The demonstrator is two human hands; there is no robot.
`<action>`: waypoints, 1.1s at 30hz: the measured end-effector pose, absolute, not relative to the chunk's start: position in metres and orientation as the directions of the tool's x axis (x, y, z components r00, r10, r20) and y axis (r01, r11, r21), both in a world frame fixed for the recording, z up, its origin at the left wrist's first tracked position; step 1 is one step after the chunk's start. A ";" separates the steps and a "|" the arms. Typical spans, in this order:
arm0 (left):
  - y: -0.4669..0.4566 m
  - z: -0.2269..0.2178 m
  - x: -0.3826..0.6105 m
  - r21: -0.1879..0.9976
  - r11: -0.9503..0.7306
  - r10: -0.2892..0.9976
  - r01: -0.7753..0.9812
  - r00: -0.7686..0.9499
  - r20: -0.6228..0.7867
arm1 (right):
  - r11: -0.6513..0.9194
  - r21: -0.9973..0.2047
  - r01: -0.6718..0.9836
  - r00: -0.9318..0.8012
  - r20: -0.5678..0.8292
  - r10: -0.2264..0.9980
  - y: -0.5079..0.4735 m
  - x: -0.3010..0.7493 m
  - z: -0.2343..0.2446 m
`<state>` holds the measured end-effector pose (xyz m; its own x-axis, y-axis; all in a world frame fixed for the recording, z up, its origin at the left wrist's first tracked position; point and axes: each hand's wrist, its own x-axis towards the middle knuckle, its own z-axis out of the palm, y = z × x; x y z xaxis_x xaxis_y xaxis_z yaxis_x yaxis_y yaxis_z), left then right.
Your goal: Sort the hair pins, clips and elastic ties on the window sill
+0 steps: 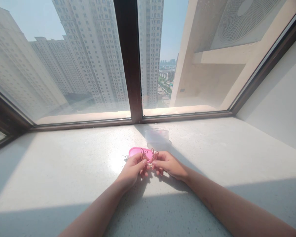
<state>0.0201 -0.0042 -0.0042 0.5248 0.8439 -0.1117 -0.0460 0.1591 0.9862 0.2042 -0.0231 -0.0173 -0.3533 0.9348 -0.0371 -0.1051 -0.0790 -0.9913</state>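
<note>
My left hand (134, 167) pinches a small reddish-brown piece of looped cord or wire (143, 153) between thumb and fingers. Opposite it, my right hand (168, 164) is closed on a similar looped piece (154, 154). Both pieces stand upright, with thin loops like rabbit ears, and the hands nearly meet. Their lower parts are hidden by my fingers, so whether the two are joined I cannot tell. Just behind lies a shallow pink oval tray or lid (135, 151), partly covered by the hands. A tiny pale yellowish bit (150, 165) shows between my fingertips.
Beyond the pink piece, a translucent plastic box (157, 136) stands on the pale speckled sill (76, 164), with something pinkish inside. A small thin dark curl (126, 157) lies left of the tray. Brown window frames (135, 82) border the back; a white wall (278, 92) is at right.
</note>
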 end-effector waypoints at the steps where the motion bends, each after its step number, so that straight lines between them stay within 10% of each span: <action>1: -0.004 -0.004 0.020 0.987 0.156 0.843 -0.046 0.526 -0.109 | -0.081 -0.991 -0.105 -0.354 -0.039 0.935 -0.023 0.204 -0.017; 33: -0.003 -0.004 0.021 0.979 0.178 0.847 -0.096 0.522 -0.103 | -0.095 -0.989 -0.110 -0.366 -0.049 0.929 -0.024 0.204 -0.015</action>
<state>0.0208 -0.0034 -0.0041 0.5220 0.8468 -0.1025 -0.0957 0.1776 0.9794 0.2036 -0.0245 -0.0146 -0.3664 0.9292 -0.0488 -0.1096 -0.0952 -0.9894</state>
